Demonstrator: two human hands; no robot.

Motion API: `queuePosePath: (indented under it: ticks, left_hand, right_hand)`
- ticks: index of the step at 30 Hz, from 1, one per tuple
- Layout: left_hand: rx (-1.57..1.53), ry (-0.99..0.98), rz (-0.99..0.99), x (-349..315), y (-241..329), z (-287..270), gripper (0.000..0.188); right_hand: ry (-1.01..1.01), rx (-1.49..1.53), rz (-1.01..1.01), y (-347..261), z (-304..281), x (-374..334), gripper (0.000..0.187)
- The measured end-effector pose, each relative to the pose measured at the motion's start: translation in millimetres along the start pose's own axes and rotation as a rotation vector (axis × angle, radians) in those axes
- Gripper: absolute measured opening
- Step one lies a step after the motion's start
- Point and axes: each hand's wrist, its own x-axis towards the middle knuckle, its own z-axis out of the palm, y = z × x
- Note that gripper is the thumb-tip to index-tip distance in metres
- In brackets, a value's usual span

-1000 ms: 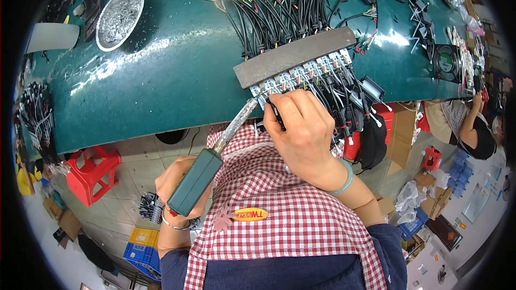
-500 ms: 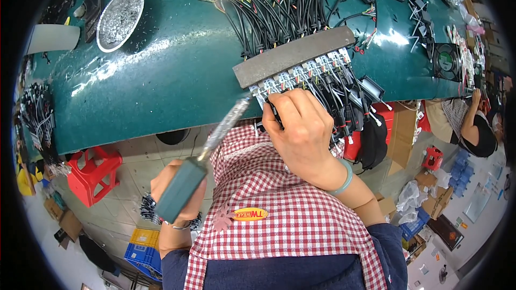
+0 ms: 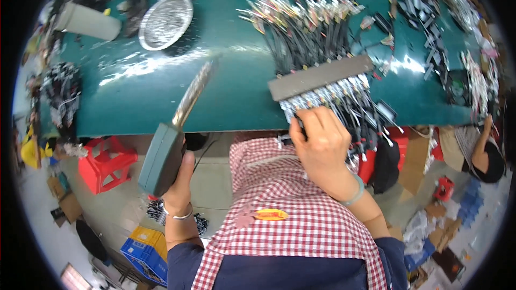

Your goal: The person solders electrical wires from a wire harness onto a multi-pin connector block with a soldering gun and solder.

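Observation:
In my left hand (image 3: 181, 185) is a soldering iron (image 3: 161, 158) with a boxy dark green handle; its silvery shaft points up over the table, apart from the work. My right hand (image 3: 322, 142) is closed at the table's front edge, its thumb and fingers pinching a small black cable end, mostly hidden. Just beyond it, a row of small silvery connectors (image 3: 328, 94) with coloured wires lies under a flat grey bar (image 3: 322, 77). Black cables (image 3: 306, 43) with bare coloured ends fan out behind the bar. More black leads (image 3: 357, 108) hang toward me beside my right hand.
On the green table (image 3: 129, 102) stand a white-rimmed bowl of silvery bits (image 3: 165, 24) and a pale cylinder (image 3: 88, 21). Cable bundles (image 3: 62, 94) lie at the left end. Below are a red stool (image 3: 107, 166) and a blue-yellow crate (image 3: 145, 252). Another person (image 3: 478, 147) sits far right.
My left hand has drawn the soldering iron away from the connectors, leftward and up, so its shaft stands more upright. My right hand stays at the connector row. The whole view has shifted.

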Motion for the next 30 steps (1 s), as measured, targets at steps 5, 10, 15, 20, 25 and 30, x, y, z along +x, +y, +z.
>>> queuePosePath:
  ticks: [5, 10, 15, 20, 25, 30]
  left_hand:
    - [-0.106, 0.479, 0.333, 56.3, 36.2, 7.6, 0.036]
    - [-0.307, 0.320, -0.174, 135.1, -10.9, 3.7, 0.021]
    - [-0.795, 0.382, -0.381, 159.0, -65.8, -50.0, 0.016]
    - [-1.077, 0.181, -0.553, 201.7, -132.3, -68.2, 0.021]
    - [-0.865, 0.262, -0.613, 218.5, -151.4, -78.0, 0.024]
    - [-0.621, 0.241, -0.635, 196.4, -130.2, -100.5, 0.030]
  right_hand:
    - [-0.082, 0.020, -0.012, 1.8, -5.9, -1.9, 0.016]
    - [-0.126, 0.105, -0.025, 1.4, -15.5, 2.0, 0.019]
    - [-0.005, 0.256, -0.001, 20.1, -46.5, 13.1, 0.019]
    - [0.056, -0.018, 0.061, 69.8, -72.0, 41.8, 0.021]
    - [-0.125, 0.080, 0.233, 99.8, -70.6, 57.3, 0.029]
    - [-0.221, 0.239, 0.275, 128.0, -73.2, 63.0, 0.034]
